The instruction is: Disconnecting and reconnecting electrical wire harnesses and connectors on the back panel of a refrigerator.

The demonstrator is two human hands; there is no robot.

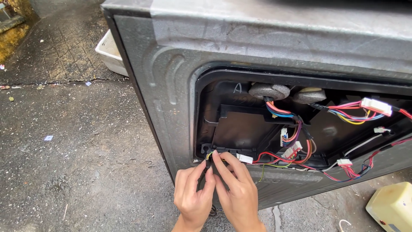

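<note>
Currently we have both hands at the lower left corner of the open rear compartment [223, 81] of a dark grey appliance cabinet. Left hand [193, 195] and right hand [236, 193] meet there, fingers [205, 169] pressed together, pinching a small yellow-and-black wire end [209, 155] at the opening's rim. Judgement: the step in hand is seating or freeing this lead; the next move calls for a fine, steady pinch, since the piece is tiny.

Just right of the fingers lies a white connector [245, 158]; farther right, a red, blue and yellow wire harness [296, 141] and a larger white connector [376, 106]. No labels readable. Well right and below the fingers, a pale yellow box [392, 206] sits on wet pavement [64, 172]. Up left, a white tub [110, 53].
</note>
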